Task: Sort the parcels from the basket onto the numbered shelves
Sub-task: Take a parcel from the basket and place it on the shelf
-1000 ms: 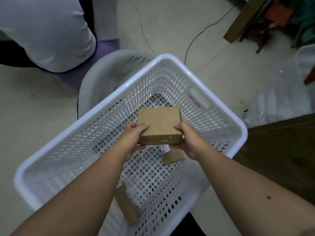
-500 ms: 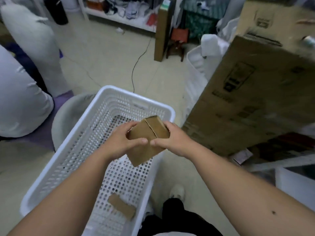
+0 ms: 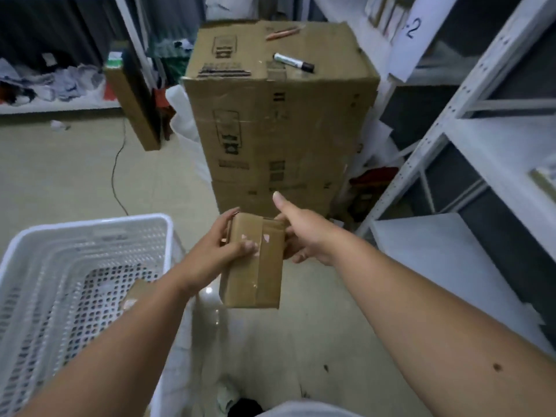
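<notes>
While both hands hold it in the air just right of the white plastic basket point(image 3: 90, 236), the small cardboard parcel point(image 3: 254, 263) shows a brown tape strip down its middle and pale scraps of torn label. The left hand point(image 3: 216, 251) pinches its near-left edge, thumb on top and fingers behind. The right hand point(image 3: 304, 236) grips its far-right corner, fingers curled underneath, thumb sticking up. Another small parcel point(image 3: 135, 291) lies inside the basket. Beyond the basket stands a large cardboard box point(image 3: 270, 121) with a marker point(image 3: 293, 62) on top.
</notes>
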